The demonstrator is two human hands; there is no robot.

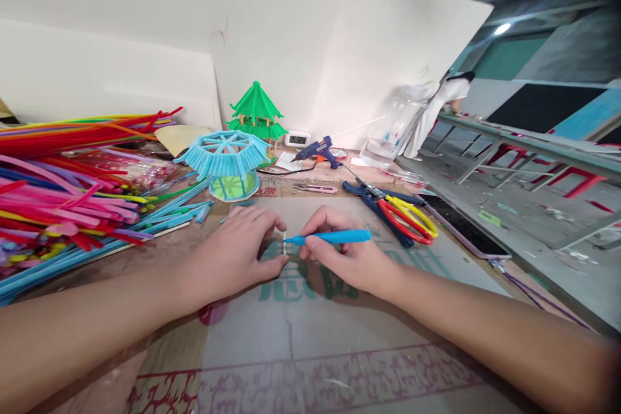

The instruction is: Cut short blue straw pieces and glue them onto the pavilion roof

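Head view: over cardboard [310, 336] bearing teal characters [276, 291], before a white board [291, 26], the left hand [242, 242] pinches a short pale stick [284, 248], the right hand [352, 262] a blue marker [342, 237].

Around us, a craft workshop — piled pipe cleaners [72, 207] at left, glue gun [317, 150] farther off, worktable [514, 134] far right.

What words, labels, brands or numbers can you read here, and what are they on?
"15:32", as best I can tell: on the clock; the digits are slightly blurred.
Large green characters on the board: partly hidden, not readable with certainty.
Red characters at the board's far edge: too blurred to read.
Pen: no readable print.
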